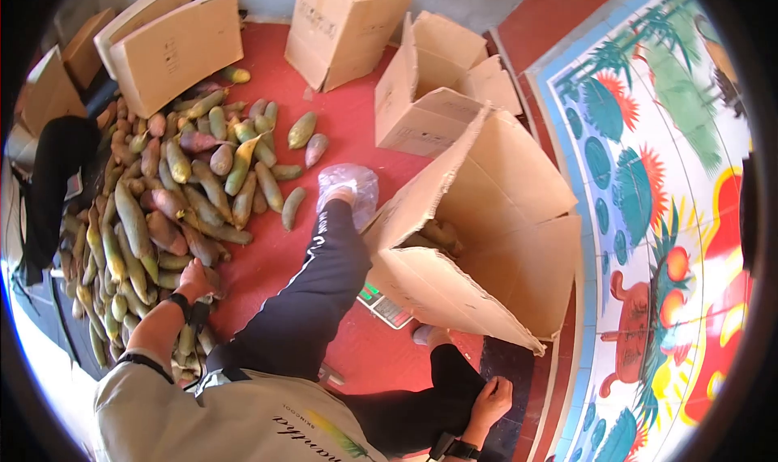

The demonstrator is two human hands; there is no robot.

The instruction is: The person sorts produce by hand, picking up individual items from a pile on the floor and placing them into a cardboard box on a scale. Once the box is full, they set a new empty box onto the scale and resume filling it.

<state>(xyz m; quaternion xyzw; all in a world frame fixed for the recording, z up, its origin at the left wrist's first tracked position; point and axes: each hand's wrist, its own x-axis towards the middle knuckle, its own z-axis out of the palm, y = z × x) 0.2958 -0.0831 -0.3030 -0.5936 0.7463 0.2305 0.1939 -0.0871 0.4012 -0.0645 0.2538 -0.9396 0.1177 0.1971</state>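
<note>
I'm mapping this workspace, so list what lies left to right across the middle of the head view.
Black cloth → heap of long green-and-brown vegetables → foot wrapped in clear plastic → large open brown cardboard box → white tiled wall with colourful painted plants.

Shirt point(235, 417) read "mantha" in script, start of word not visible; smaller line looked like "SKINCOOL". White lettering on trouser leg point(320, 259) unclear. Print on rear cartons point(182, 57) too small to read. Scale point(386, 309) display lit green, digits illegible.
</note>
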